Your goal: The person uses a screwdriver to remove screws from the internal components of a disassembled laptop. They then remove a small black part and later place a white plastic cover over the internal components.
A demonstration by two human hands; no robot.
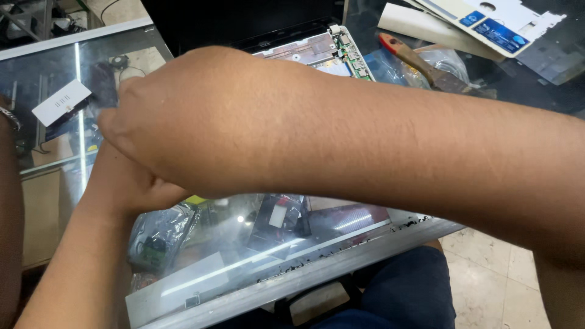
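Two hands crossed over a glass counter.
The right hand (183,122) lies over the left hand (125,183), fingers hidden, so I cannot tell their grip; an opened laptop (323,49) lies just beyond, on the glass countertop (91,61), a red-handled tool (420,64) far right, tiled floor (493,274) below.

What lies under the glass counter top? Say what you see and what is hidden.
Under the glass counter top lie clear bags of small parts and a dark flat part. The crossed forearms hide the rest.
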